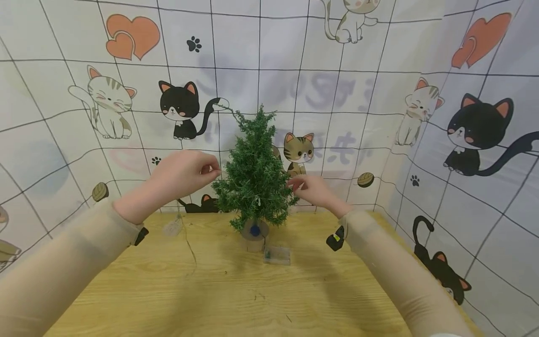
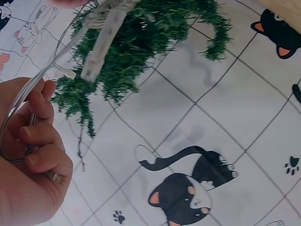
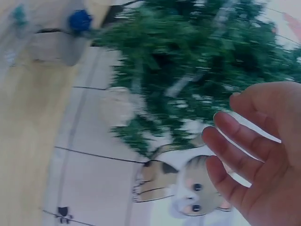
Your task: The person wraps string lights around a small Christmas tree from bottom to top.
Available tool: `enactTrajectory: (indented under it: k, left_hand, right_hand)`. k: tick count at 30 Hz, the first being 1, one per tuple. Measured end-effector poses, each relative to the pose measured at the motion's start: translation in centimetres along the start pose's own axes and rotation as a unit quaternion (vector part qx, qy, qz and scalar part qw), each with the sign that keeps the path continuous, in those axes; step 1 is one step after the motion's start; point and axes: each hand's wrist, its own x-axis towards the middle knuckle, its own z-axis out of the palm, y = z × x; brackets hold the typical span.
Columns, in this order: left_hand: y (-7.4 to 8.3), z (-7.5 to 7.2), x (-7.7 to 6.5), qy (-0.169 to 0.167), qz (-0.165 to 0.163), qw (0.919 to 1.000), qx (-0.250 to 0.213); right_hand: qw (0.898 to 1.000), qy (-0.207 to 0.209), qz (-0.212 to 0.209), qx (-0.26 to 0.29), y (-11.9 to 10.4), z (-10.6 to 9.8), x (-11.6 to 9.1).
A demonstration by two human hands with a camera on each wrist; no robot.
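A small green artificial Christmas tree (image 1: pixel 254 164) stands upright between both hands. My left hand (image 1: pixel 187 173) is at its left side, fingers curled round the thin clear wires of a light string (image 2: pixel 35 80). A small clear bulb (image 2: pixel 57 178) shows between those fingers, and a larger clear tube-shaped light (image 2: pixel 99 49) hangs in front of the branches. On the tree's right, my right hand (image 1: pixel 313 189) has its fingertips right at the branches. Its fingers (image 3: pixel 235 136) are spread and loosely bent in the right wrist view, with nothing in them.
The tree's pale round base with a blue knob (image 1: pixel 254 230) rests on a wooden table (image 1: pixel 227 299). A clear flat box (image 1: pixel 277 255) lies before it. At left, a pale clump (image 1: pixel 172 228) sits near a trailing wire. A cat-print cloth (image 1: pixel 261 47) hangs close behind.
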Motion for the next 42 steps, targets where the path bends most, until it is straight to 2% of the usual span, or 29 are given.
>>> enactTrajectory:
  k: [2,5,10,12,16,19,24,32,37,40,42]
  left_hand:
    - [0.7,-0.5,0.5,0.009,0.012,0.9998,0.012]
    - [1.8,-1.1,1.3,0.016,0.023,0.9992,0.03]
    - [3.4,-2.0,2.5,0.032,0.047,0.9961,0.067]
    - [3.9,-2.2,2.8,0.047,0.06,0.9936,0.084]
    - [4.6,-2.7,3.4,0.076,0.088,0.9869,0.111]
    - [5.1,-3.1,4.0,0.082,0.099,0.9839,0.124]
    - [5.8,-3.4,4.8,0.076,0.101,0.9836,0.128]
    - [6.1,-2.7,5.1,0.075,0.114,0.9826,0.126]
    - [5.2,-1.8,4.4,0.082,0.099,0.9843,0.121]
    - [4.3,-0.6,3.8,0.096,0.096,0.9848,0.108]
    - [3.9,0.4,3.5,0.093,0.08,0.9884,0.089]
  right_hand:
    - [1.0,0.019,0.004,0.005,-0.9,-1.1,-0.1]
    - [0.999,0.031,-0.016,0.029,-2.8,-2.3,0.0]
    - [0.991,0.001,-0.07,0.112,-6.6,-3.1,0.5]
    - [0.988,-0.01,-0.078,0.13,-8.1,-3.2,0.8]
    - [0.987,-0.001,-0.084,0.14,-9.9,-3.5,1.4]
    - [0.984,0.01,-0.077,0.163,-10.4,-3.9,1.7]
    - [0.982,0.016,-0.054,0.182,-10.7,-4.3,1.8]
    - [0.985,0.03,-0.036,0.167,-10.3,-4.0,1.5]
    - [0.983,0.054,-0.052,0.165,-10.4,-3.6,1.5]
    - [0.979,0.076,-0.067,0.178,-10.4,-3.5,1.4]
    - [0.976,0.088,-0.077,0.185,-10.2,-3.4,1.4]
